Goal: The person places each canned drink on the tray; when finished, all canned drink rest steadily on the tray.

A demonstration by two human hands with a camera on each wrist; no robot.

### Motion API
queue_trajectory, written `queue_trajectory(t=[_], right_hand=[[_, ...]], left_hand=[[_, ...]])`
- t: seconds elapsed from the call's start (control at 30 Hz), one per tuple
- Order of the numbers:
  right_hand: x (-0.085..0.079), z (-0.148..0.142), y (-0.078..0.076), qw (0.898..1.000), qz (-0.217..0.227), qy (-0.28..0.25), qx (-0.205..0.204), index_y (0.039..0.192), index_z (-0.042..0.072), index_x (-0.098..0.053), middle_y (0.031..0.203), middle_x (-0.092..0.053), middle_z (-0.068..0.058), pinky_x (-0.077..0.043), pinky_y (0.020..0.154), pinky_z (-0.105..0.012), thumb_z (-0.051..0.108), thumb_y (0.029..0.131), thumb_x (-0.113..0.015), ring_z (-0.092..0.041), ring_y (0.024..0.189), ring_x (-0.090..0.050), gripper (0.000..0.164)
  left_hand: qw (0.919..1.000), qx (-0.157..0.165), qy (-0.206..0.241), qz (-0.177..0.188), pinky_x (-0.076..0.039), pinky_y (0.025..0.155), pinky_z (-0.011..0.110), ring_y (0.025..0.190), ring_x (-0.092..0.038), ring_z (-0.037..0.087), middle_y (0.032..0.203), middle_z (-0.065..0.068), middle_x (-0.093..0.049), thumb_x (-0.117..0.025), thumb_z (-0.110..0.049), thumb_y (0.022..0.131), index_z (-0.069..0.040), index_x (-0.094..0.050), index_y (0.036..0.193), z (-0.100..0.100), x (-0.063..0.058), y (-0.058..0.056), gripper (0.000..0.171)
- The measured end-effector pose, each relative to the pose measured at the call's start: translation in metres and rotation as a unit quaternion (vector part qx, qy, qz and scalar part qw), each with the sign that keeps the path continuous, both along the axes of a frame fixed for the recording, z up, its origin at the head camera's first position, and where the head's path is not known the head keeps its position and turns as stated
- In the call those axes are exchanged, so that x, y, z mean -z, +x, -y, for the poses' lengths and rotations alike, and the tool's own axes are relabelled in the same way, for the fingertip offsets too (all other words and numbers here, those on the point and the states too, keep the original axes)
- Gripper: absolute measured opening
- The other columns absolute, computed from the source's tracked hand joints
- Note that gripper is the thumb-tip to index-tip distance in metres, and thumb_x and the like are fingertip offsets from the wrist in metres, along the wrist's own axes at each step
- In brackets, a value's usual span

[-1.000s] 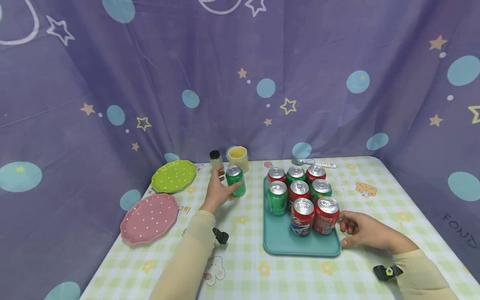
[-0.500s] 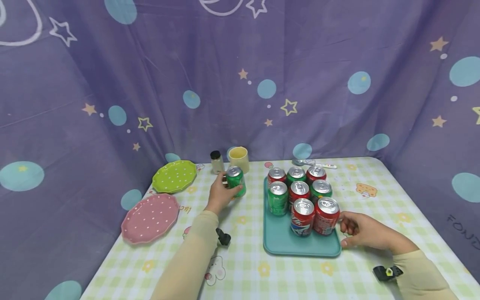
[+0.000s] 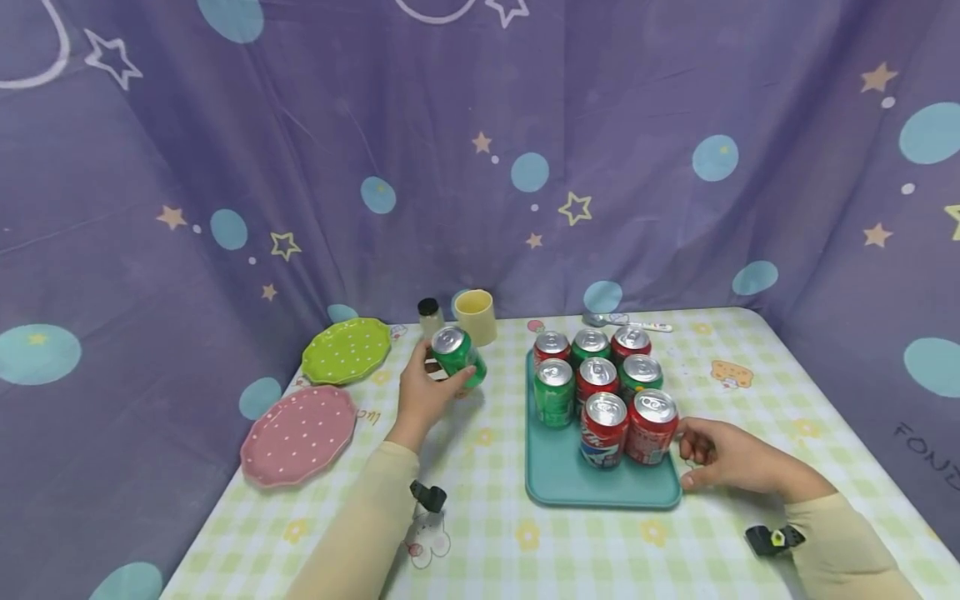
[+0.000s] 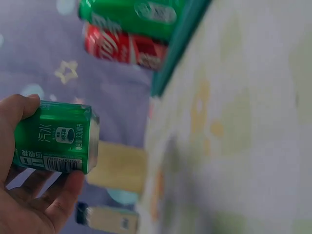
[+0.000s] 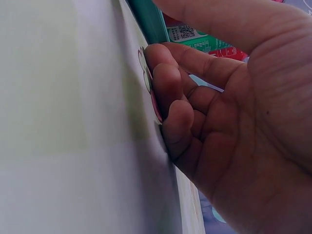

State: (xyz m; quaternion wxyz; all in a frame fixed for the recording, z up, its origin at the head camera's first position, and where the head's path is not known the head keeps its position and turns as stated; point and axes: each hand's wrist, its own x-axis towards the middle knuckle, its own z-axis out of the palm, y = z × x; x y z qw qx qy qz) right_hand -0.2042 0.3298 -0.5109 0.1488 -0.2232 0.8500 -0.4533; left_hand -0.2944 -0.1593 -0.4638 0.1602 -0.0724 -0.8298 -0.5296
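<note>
My left hand (image 3: 424, 392) grips a green soda can (image 3: 459, 357), thumb on one side and fingers on the other. The can leans to the left, and in the left wrist view the can's base (image 4: 93, 141) is clear of the tablecloth. My right hand (image 3: 738, 458) rests on the table at the right edge of a teal tray (image 3: 600, 490), its fingers loosely curled and the thumb and index fingertips right at the rim. In rows on the tray stand several red and green cans, with a red can (image 3: 651, 429) closest to the right hand.
Behind the held can are a black-capped jar (image 3: 429, 317) and a yellow cup (image 3: 476, 318). A green dotted plate (image 3: 347, 351) and a pink dotted plate (image 3: 300, 436) lie along the left edge. Behind the tray lies a spoon (image 3: 630, 324). A purple curtain (image 3: 420, 108) backs the table.
My left hand has closed round the green can, lifted it off the table and tilted it to the left. The right hand and tray have stayed put.
</note>
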Motion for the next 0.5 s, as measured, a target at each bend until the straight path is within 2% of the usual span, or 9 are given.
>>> queue_trajectory(t=[0.13, 0.27, 0.37, 0.5], right_hand=[[-0.001, 0.000, 0.001, 1.000, -0.002, -0.005, -0.002, 0.116, 0.002, -0.060, 0.093, -0.060, -0.010, -0.048, 0.063, -0.029, 0.022, 0.080, -0.092, -0.018, 0.079, -0.055, 0.052], [-0.001, 0.000, 0.002, 1.000, -0.002, -0.007, -0.005, 0.116, 0.001, -0.059, 0.093, -0.059, -0.011, -0.047, 0.063, -0.030, 0.021, 0.081, -0.092, -0.019, 0.079, -0.055, 0.052], [-0.001, 0.001, 0.002, 1.000, 0.005, -0.006, -0.002, 0.116, 0.001, -0.059, 0.094, -0.059, -0.011, -0.048, 0.063, -0.030, 0.021, 0.081, -0.092, -0.020, 0.080, -0.055, 0.052], [-0.001, 0.001, 0.001, 1.000, 0.007, -0.003, -0.001, 0.116, 0.002, -0.059, 0.095, -0.060, -0.011, -0.048, 0.064, -0.031, 0.022, 0.081, -0.092, -0.020, 0.081, -0.055, 0.052]], left_hand=[[0.9989, 0.041, 0.008, -0.019, -0.062, 0.082, 0.037, 0.104, -0.066, 0.024, 0.121, 0.001, -0.063, -0.093, -0.034, 0.082, -0.024, -0.058, 0.132, -0.007, -0.012, 0.020, 0.061], [0.9954, 0.090, 0.016, -0.031, -0.062, 0.082, 0.042, 0.100, -0.067, 0.023, 0.118, -0.001, -0.065, -0.094, -0.030, 0.081, -0.027, -0.060, 0.131, -0.020, -0.020, 0.037, 0.060], [0.9915, 0.123, 0.019, -0.039, -0.062, 0.083, 0.049, 0.102, -0.066, 0.022, 0.120, -0.001, -0.066, -0.095, -0.027, 0.080, -0.027, -0.060, 0.133, -0.030, -0.023, 0.049, 0.064], [0.9877, 0.151, 0.014, -0.038, -0.061, 0.083, 0.053, 0.105, -0.064, 0.022, 0.121, -0.003, -0.066, -0.096, -0.027, 0.078, -0.026, -0.060, 0.135, -0.044, -0.020, 0.060, 0.067]])
